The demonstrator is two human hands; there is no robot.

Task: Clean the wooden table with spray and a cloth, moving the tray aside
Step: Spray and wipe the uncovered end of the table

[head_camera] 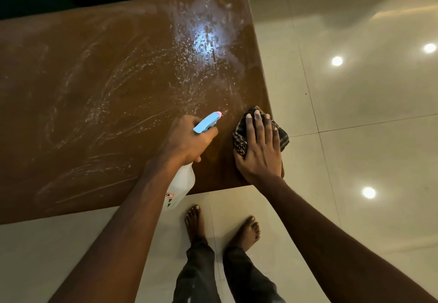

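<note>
Wooden table (pixel 94 84) — spray-streaked, glossy tile floor (pixel 355 160)

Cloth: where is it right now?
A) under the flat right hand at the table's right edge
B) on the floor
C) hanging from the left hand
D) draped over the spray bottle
A: the right hand presses flat on the cloth at the table's right edge; the left hand grips the spray bottle.
</note>
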